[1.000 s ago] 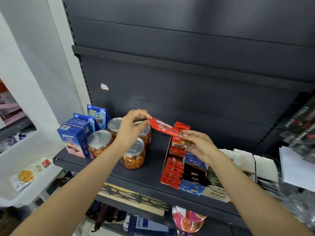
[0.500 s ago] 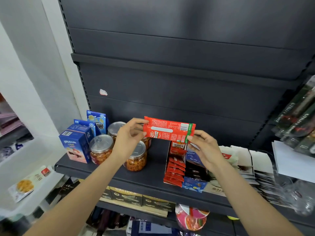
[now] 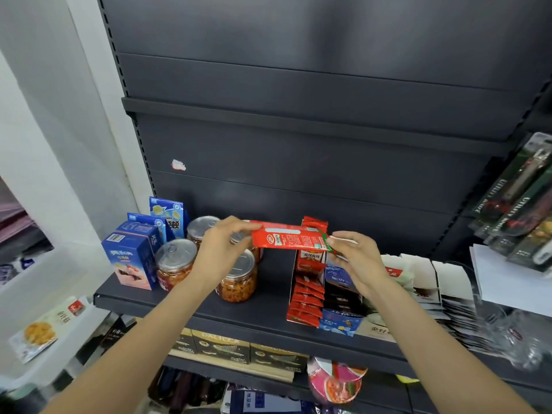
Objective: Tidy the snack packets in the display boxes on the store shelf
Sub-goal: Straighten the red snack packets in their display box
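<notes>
Head view: you stand facing a dark metal store shelf (image 3: 263, 306) and hold a long red snack packet (image 3: 288, 239) level in the air, above the shelf and just in front of a red display box (image 3: 307, 282). Your left hand (image 3: 222, 252) pinches the packet's left end between thumb and fingertips. Your right hand (image 3: 355, 258) pinches its right end, where the wrapper has a green edge. Each grip is closed on the packet, and the packet's printed face is turned toward you.

The red display box stands on the shelf below the packet and holds a row of small red packets that overlap like tiles, running from the back of the box to its front. Touching it on the right is a blue display box (image 3: 340, 321) with dark packets inside. Further right are white boxes (image 3: 424, 279) with flat dark packets stacked in front of them.

To the left of the red box, four clear jars (image 3: 239, 282) with see-through lids hold an orange-red food. Your left forearm crosses in front of them. Left of the jars stand several blue cartons (image 3: 131, 261).

On the shelf below are dark boxes (image 3: 221, 348) and a round red and pink pack (image 3: 337, 380). Green packaged items (image 3: 516, 201) hang at the far right.
</notes>
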Action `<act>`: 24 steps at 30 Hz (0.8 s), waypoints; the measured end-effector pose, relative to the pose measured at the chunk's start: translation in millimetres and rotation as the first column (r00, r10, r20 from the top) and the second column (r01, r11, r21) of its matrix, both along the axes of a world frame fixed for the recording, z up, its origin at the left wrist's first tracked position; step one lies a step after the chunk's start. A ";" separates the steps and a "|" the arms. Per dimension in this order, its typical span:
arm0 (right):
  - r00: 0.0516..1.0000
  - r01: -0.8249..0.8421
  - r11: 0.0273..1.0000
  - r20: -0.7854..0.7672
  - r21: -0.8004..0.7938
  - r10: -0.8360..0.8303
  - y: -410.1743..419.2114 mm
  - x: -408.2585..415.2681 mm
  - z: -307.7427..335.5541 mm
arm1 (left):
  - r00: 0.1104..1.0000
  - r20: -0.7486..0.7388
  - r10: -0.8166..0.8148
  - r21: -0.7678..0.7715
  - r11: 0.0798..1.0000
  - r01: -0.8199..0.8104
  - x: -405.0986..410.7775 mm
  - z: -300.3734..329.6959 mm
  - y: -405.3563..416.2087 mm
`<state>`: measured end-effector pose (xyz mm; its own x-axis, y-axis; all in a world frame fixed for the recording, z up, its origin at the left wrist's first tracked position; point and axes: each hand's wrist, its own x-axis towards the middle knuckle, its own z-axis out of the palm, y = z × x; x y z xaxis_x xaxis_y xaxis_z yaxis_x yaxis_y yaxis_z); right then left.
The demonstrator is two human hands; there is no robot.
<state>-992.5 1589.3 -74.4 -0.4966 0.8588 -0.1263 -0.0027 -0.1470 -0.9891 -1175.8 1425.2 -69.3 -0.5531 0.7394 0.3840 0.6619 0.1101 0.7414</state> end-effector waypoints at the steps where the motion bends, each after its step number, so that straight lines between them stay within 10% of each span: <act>1: 0.999 -0.029 1.000 0.017 -0.003 0.029 0.2 -1.3 0.7 | 0.997 -0.056 0.047 0.023 0.999 -0.046 0.6 2.4 0.9; 9: 0.904 -0.206 0.959 0.413 0.192 0.112 18.9 -6.4 -10.3 | 0.973 -0.205 0.104 -0.035 0.993 -0.114 0.8 3.7 15.0; 14: 0.614 -0.529 0.728 0.789 0.436 -0.027 47.8 -8.6 -45.6 | 0.967 -0.226 0.120 -0.101 0.984 -0.146 1.5 -10.8 20.7; 24: 0.588 -0.539 0.654 0.793 0.530 -0.158 77.8 -31.2 -63.9 | 0.954 -0.262 0.144 -0.112 0.978 -0.178 8.4 -29.1 47.4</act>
<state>-1023.7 1667.1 -138.3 -0.6793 0.7335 0.0236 0.6736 0.6359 -0.3767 -1167.4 1472.6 -98.3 -0.5672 0.7022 0.4304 0.7901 0.3163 0.5251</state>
